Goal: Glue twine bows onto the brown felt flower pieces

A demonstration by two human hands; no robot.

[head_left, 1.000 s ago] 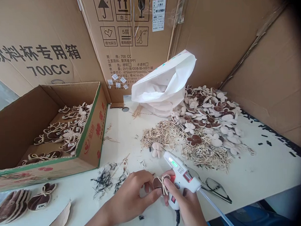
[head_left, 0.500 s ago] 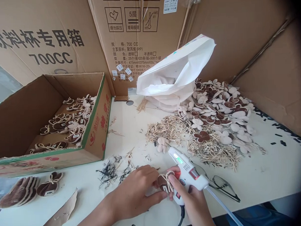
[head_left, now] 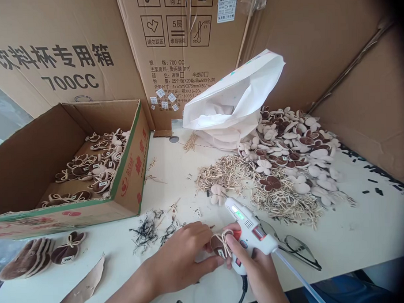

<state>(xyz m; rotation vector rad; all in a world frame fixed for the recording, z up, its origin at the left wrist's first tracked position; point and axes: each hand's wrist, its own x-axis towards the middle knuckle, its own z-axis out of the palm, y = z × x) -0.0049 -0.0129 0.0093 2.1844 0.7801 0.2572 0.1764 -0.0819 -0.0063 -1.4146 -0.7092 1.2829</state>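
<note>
My left hand [head_left: 187, 253] pinches the edge of a small brown fabric piece [head_left: 217, 244] with a cream string bow and a little white label. In my right hand [head_left: 255, 264] is a white hot glue gun [head_left: 247, 227], its light glowing green and a glue stick sticking out behind. The right thumb presses against the bow of the same piece. Near the nozzle lies a cream petal-shaped fabric piece [head_left: 218, 194]. Fingers of both hands are partly hidden behind the piece and the glue gun.
A cardboard box [head_left: 128, 171] with bowed pieces stands left. On the right are heaps of fabric petal pieces [head_left: 288, 144] and string bows [head_left: 286, 201], a white bag [head_left: 233, 102] and eyeglasses [head_left: 301, 249]. Black thread scraps [head_left: 147, 233] and stacked brown pieces [head_left: 27, 259] lie nearer.
The camera view has shifted very slightly. Both hands, the bowed piece and the glue gun hold nearly the same positions.
</note>
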